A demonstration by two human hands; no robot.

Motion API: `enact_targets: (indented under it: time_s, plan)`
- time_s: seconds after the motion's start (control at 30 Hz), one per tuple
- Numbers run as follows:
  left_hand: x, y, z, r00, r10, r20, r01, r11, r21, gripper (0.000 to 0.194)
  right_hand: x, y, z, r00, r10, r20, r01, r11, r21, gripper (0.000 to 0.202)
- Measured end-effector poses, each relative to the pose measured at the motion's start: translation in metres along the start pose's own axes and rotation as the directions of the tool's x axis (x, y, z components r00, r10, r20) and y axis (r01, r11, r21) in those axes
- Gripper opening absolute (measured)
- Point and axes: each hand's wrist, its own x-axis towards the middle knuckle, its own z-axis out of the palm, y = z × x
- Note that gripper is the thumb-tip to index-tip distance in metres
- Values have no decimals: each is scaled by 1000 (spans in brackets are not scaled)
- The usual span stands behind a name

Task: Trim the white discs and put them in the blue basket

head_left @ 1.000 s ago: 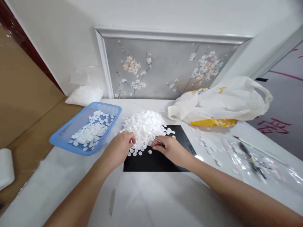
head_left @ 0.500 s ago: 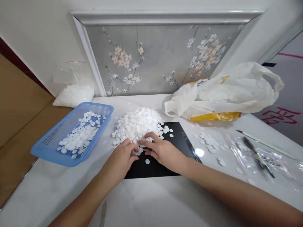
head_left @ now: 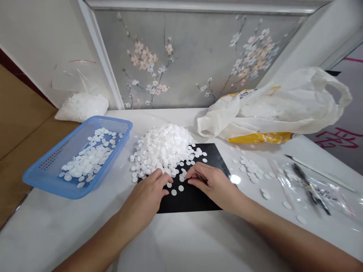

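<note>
In the head view, we have both hands low over a black sheet [head_left: 195, 199] on the pale surface [head_left: 181, 241]. The fingers of our left hand [head_left: 148, 193] are curled, with a gap between thumb and forefinger; a loose white disc [head_left: 169, 185] lies by that gap, and we cannot tell whether they touch it. The fingers of our right hand [head_left: 217, 185] are drawn together around a slim tool [head_left: 202, 176], mostly hidden by them, and their tips are just beside a few scattered discs. Between the two sets of fingers, more discs lie singly on the black sheet.

Just beyond the left fingers rises the heap of white discs [head_left: 163, 147], spreading over the far part of the sheet and onto the surface. Left of those fingers, well apart, sits a blue basket [head_left: 35, 177] with a layer of similar discs [head_left: 89, 160] inside, and behind it slumps a clear bag of white pieces [head_left: 83, 107]. Beyond the right fingers lies a white-and-yellow plastic bag [head_left: 272, 113]. To their right are a small cluster of discs [head_left: 251, 168], a clear packet [head_left: 330, 196], a black pen [head_left: 311, 189] and a pale pen-like stick [head_left: 320, 173].
</note>
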Motion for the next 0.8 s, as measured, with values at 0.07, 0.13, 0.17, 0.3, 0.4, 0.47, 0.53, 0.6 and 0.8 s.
enact_targets:
  time_s: [0.07,0.13,0.17,0.3,0.4,0.47,0.53,0.6,0.8]
  plan:
    - [2,1,2,1000,1,-9,-2,999,-38,25,2,4,-4,1000,14,-20,-15,1000,-15,11]
    - [3,2,1,999,-45,-19,44,997,-59,25,3,6,-7,997,71,8,-71,997,-36,23]
    - [4,4,0,996,-88,-24,87,995,-50,23,3,6,-8,995,93,19,-92,995,-48,28]
    - [7,7,-7,973,-220,-72,221,975,0,33,1,5,-9,997,-2,-80,-2,999,-52,12]
    - [6,5,-8,973,-94,-210,88,995,-41,27,0,5,-8,989,-35,-144,31,999,-28,14]
    - [6,2,-6,962,9,-271,-15,1000,-17,26,0,5,-6,990,-51,-129,50,999,-7,15]
    - [7,0,-5,966,42,-257,-39,999,18,23,0,6,-3,992,-93,-90,94,996,7,17]
    - [7,0,-3,975,28,-220,-21,999,33,17,-1,6,1,991,-131,-40,131,991,1,20]
    - [10,6,6,990,38,-132,-32,998,48,3,-1,8,9,969,-223,105,238,957,-166,25]
